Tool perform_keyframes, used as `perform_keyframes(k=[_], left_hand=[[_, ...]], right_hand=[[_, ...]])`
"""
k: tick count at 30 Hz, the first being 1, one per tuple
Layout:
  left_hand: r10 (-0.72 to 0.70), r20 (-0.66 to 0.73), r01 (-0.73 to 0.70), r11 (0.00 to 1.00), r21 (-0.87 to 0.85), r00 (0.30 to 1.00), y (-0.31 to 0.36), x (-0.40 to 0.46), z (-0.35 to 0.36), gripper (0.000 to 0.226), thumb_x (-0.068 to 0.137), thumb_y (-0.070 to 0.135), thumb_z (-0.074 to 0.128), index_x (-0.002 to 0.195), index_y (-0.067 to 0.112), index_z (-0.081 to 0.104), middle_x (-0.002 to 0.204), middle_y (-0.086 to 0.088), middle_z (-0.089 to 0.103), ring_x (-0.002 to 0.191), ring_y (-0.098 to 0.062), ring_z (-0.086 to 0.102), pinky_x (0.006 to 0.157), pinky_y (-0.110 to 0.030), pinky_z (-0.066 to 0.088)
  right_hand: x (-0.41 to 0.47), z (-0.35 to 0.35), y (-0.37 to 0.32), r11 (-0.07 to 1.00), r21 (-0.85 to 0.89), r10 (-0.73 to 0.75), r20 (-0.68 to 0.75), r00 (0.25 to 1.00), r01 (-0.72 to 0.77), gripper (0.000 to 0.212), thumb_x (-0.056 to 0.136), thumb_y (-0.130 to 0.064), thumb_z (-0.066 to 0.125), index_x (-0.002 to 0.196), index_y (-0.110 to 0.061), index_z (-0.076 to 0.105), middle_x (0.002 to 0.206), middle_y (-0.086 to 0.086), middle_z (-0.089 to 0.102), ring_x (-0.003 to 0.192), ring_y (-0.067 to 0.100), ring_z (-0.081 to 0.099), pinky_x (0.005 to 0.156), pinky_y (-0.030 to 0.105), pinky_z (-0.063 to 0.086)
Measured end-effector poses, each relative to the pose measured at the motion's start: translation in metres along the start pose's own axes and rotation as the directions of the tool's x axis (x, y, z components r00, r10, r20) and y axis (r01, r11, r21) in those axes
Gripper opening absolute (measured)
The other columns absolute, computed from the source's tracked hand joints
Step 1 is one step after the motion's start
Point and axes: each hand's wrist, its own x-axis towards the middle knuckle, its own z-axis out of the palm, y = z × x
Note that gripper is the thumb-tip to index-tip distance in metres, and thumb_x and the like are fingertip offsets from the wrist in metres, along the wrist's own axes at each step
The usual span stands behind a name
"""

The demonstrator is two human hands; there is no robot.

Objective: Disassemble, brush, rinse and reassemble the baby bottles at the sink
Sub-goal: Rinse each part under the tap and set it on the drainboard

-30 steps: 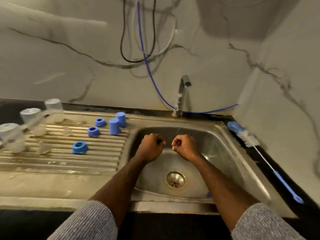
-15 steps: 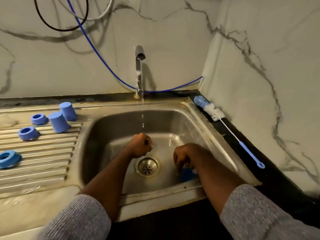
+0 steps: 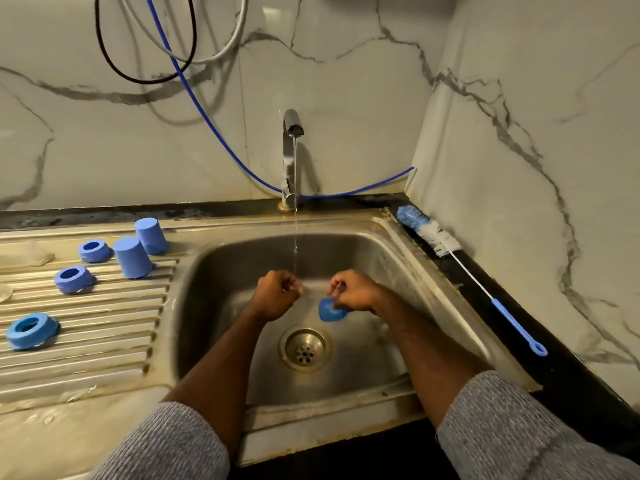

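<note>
My right hand (image 3: 356, 292) pinches a blue bottle cap (image 3: 330, 310) low over the sink basin (image 3: 391, 271), just right of the thin water stream from the faucet (image 3: 290, 140). My left hand (image 3: 277, 296) is curled into a fist just left of the stream; something pale glints at its fingertips, too small to identify. On the ribbed drainboard (image 3: 104, 341) stand two upturned blue caps (image 3: 132, 258) and three blue screw rings (image 3: 73, 278). A clear teat (image 3: 29, 255) lies at the far left.
A blue-and-white bottle brush (image 3: 431, 235) with a long blue handle lies on the dark counter to the right of the sink. The drain strainer (image 3: 304, 348) sits below my hands. Cables and a blue hose hang on the marble wall behind the faucet.
My right hand reached down to the basin's front right, took the blue cap and lifted it up beside the stream. My left hand stayed fisted by the water. The camera turned right.
</note>
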Motion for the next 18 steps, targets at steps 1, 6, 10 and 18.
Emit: perform_keyframes(k=[1, 6, 10, 18], left_hand=[[-0.036, -0.034, 0.035, 0.998, -0.049, 0.999, -0.001, 0.001, 0.000, 0.009, 0.094, 0.013, 0.066, 0.103, 0.014, 0.068, 0.092, -0.004, 0.069, 0.078, -0.019, 0.067, 0.052, -0.022, 0.052], [-0.208, -0.082, 0.165, 0.917, -0.363, 0.975, -0.005, 0.006, 0.000, 0.029, 0.099, 0.023, 0.062, 0.126, 0.014, 0.057, 0.106, -0.005, 0.068, 0.085, -0.020, 0.072, 0.060, -0.033, 0.060], [-0.208, -0.044, 0.162, 0.864, -0.477, 0.977, -0.006, 0.012, 0.003, 0.035, 0.102, 0.026, 0.057, 0.135, 0.014, 0.055, 0.114, -0.007, 0.067, 0.096, -0.022, 0.071, 0.070, -0.036, 0.063], [-0.194, -0.094, 0.110, 0.821, -0.560, 0.976, -0.008, 0.026, 0.008, 0.031, 0.099, 0.023, 0.062, 0.129, 0.018, 0.058, 0.103, -0.007, 0.072, 0.088, -0.018, 0.074, 0.075, -0.040, 0.064]], right_hand=[[0.006, 0.002, -0.008, 0.991, 0.131, -0.014, -0.048, 0.999, 0.020, 0.029, 0.081, 0.005, 0.072, 0.107, -0.008, 0.069, 0.087, 0.001, 0.065, 0.084, 0.015, 0.063, 0.065, 0.027, 0.055], [0.052, 0.017, -0.042, 0.756, 0.652, 0.100, -0.205, 0.974, 0.060, 0.026, 0.089, -0.002, 0.065, 0.108, -0.020, 0.065, 0.113, 0.009, 0.066, 0.100, 0.022, 0.065, 0.087, 0.043, 0.059], [0.066, 0.036, -0.050, 0.528, 0.849, 0.142, -0.105, 0.984, 0.015, 0.047, 0.097, 0.002, 0.053, 0.139, -0.019, 0.053, 0.130, 0.007, 0.054, 0.109, 0.026, 0.063, 0.081, 0.040, 0.057], [0.071, 0.043, -0.049, 0.529, 0.849, 0.122, -0.070, 0.990, -0.005, 0.033, 0.096, -0.004, 0.060, 0.125, -0.019, 0.061, 0.129, 0.014, 0.062, 0.107, 0.028, 0.068, 0.078, 0.036, 0.059]])
